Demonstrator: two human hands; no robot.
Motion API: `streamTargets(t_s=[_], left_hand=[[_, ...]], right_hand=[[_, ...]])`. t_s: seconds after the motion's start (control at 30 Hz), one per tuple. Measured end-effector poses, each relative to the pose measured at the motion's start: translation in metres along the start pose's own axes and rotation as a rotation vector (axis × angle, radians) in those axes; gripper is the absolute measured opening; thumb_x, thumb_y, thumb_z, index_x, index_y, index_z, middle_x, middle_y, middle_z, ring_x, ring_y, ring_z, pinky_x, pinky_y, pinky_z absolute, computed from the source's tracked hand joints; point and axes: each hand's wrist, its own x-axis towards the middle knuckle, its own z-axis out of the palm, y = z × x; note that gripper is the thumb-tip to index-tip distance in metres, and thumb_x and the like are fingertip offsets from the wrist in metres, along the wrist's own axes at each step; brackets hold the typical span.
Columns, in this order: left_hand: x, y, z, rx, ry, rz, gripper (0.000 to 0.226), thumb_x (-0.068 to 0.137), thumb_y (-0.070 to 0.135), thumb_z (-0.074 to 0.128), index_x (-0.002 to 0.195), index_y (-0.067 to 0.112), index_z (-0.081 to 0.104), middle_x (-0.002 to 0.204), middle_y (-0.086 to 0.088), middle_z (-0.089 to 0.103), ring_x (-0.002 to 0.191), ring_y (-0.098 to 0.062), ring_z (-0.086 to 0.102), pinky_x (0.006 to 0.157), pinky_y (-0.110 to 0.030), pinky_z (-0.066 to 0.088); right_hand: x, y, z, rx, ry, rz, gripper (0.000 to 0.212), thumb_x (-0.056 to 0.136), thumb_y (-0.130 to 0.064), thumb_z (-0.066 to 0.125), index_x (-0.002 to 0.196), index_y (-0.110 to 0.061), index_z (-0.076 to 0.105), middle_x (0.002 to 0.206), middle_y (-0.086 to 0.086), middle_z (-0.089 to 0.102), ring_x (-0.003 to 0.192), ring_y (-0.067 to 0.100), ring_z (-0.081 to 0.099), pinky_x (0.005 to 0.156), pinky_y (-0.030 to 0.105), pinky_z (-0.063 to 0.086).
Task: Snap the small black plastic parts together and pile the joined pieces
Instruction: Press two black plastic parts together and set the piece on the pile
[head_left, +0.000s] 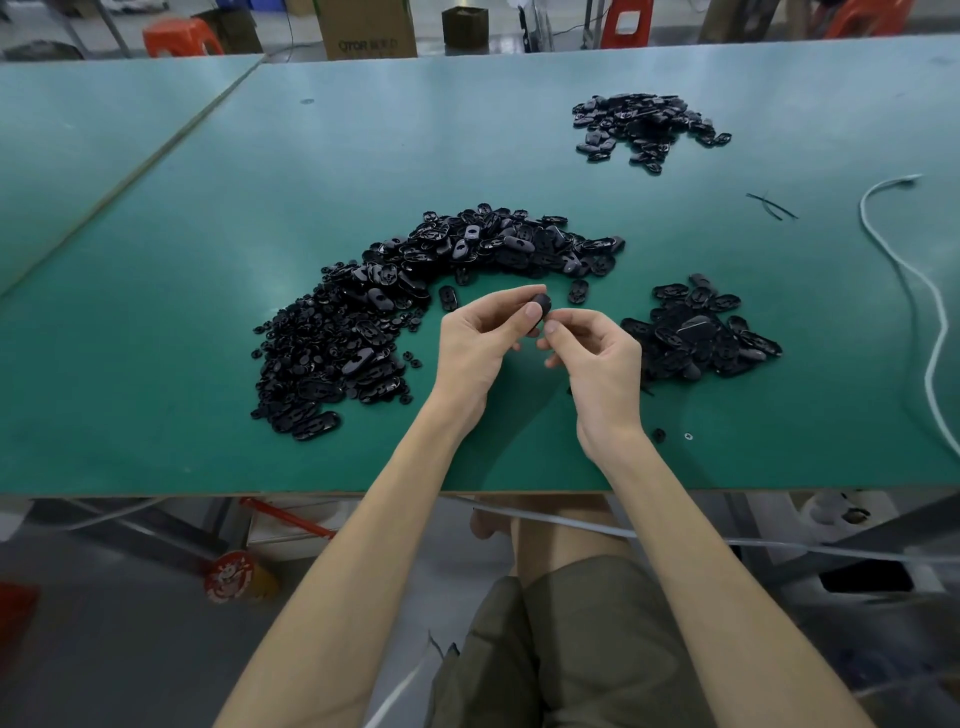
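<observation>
The left hand's (472, 343) fingers pinch a black part (541, 305) above the counter (208, 234) — the right hand's (597, 364) curled fingers pinch its lower end. Loose parts (363, 322) arc from 9 to 12 o'clock, a smaller pile (696, 332) at 3.

My green-topped workbench (208, 322) carries three groups of small black plastic parts: a large curved heap (415, 291) at centre, a smaller pile (696, 338) to its right, and a far pile (644, 127) beyond. A white cable (930, 312) runs along the right side, near two thin black strips (771, 205).
</observation>
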Motion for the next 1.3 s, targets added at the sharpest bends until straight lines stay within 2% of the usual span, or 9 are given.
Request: streamTargets(t_s=[0.13,0.27,0.5,0.67,1.07,1.3], left_hand=[[-0.0016,0.0006,0.0010,0.010,-0.033,0.015,0.020,0.093,0.007,0.073,0.108,0.018,0.079,0.103,-0.001,0.080,0.090,-0.008,0.067,0.075,-0.018,0.051],[-0.0026,0.0008,0.0018,0.026,-0.104,0.030,0.020,0.093,0.002,0.072,0.108,0.012,0.079,0.106,-0.005,0.079,0.101,-0.016,0.070,0.092,-0.026,0.054],[-0.0034,0.0027,0.0024,0.070,-0.135,0.011,0.025,0.094,-0.001,0.070,0.114,0.013,0.076,0.103,0.001,0.080,0.090,-0.009,0.072,0.079,-0.015,0.051],[-0.0040,0.0039,0.0020,0.071,-0.139,0.020,0.026,0.093,-0.002,0.071,0.117,0.006,0.075,0.104,-0.003,0.080,0.093,-0.010,0.074,0.083,-0.017,0.052],[-0.0039,0.0038,0.0037,0.092,-0.088,0.023,0.024,0.089,-0.002,0.075,0.113,0.000,0.075,0.099,-0.005,0.079,0.089,-0.011,0.074,0.081,-0.018,0.054],[-0.0038,0.0047,0.0046,0.089,-0.058,0.029,0.021,0.089,0.000,0.077,0.109,0.005,0.077,0.102,-0.006,0.080,0.096,-0.014,0.074,0.082,-0.018,0.053]], right_hand=[[0.0013,0.0010,-0.0008,0.050,0.037,0.005,0.009,0.098,-0.011,0.070,0.107,-0.009,0.071,0.094,0.006,0.076,0.078,0.015,0.072,0.066,0.025,0.055],[0.0015,0.0020,-0.0014,0.062,0.032,0.008,0.004,0.098,-0.010,0.071,0.101,-0.010,0.073,0.085,0.003,0.077,0.074,0.013,0.071,0.063,0.023,0.054],[0.0006,0.0010,-0.0022,0.080,0.089,0.007,0.003,0.098,-0.012,0.072,0.095,-0.011,0.072,0.073,-0.004,0.072,0.067,0.009,0.065,0.060,0.021,0.051],[0.0009,0.0002,-0.0018,0.077,0.109,0.017,0.005,0.099,-0.015,0.071,0.096,-0.012,0.071,0.073,-0.001,0.070,0.066,0.008,0.063,0.062,0.022,0.051],[0.0023,0.0009,-0.0016,0.081,0.108,0.031,0.008,0.097,-0.015,0.073,0.089,-0.012,0.072,0.068,-0.003,0.071,0.065,0.010,0.061,0.063,0.023,0.051],[0.0030,0.0024,-0.0013,0.022,0.090,0.041,0.016,0.098,-0.030,0.073,0.092,-0.015,0.070,0.070,-0.007,0.070,0.058,0.007,0.057,0.065,0.018,0.050]])
